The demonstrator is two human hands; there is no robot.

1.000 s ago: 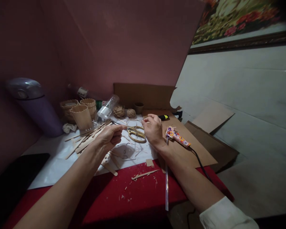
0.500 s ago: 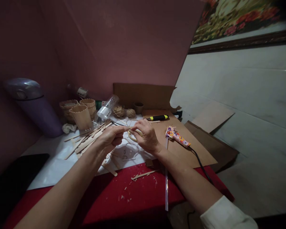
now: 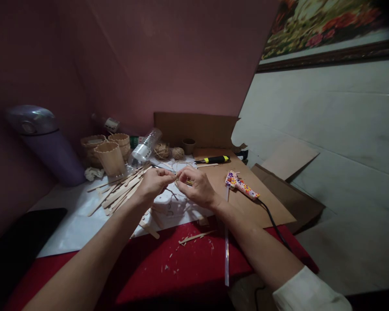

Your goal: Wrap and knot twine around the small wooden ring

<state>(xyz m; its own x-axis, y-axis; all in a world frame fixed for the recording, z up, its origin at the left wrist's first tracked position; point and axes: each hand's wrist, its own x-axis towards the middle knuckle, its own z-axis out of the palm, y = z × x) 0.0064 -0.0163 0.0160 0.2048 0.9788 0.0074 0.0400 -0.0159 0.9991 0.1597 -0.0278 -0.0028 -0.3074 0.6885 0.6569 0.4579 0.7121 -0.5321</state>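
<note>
Fingertips of my left hand (image 3: 156,183) and my right hand (image 3: 197,185) meet above the white sheet, both pinched closed. Within my right hand is a thin tan ring (image 3: 189,182), mostly hidden by the fingers; it looks like wood or wound twine. My left hand pinches at its edge, on what appears to be a twine strand, too small to see clearly. A loose strand of twine (image 3: 172,193) hangs just below the hands. Wooden craft sticks (image 3: 125,192) lie in a pile beside my left hand.
A floral glue gun (image 3: 241,185) with a cord and long clear glue stick lies right, on cardboard (image 3: 262,207). Behind are a utility knife (image 3: 216,160), twine balls (image 3: 178,153), a plastic bottle (image 3: 145,149), stick-covered cups (image 3: 109,159) and a purple flask (image 3: 52,149).
My left hand has turned, its forefinger now bent rather than stretched out. My right hand has tilted, and the ring shows less between the fingers. The loose strand now hangs in view.
</note>
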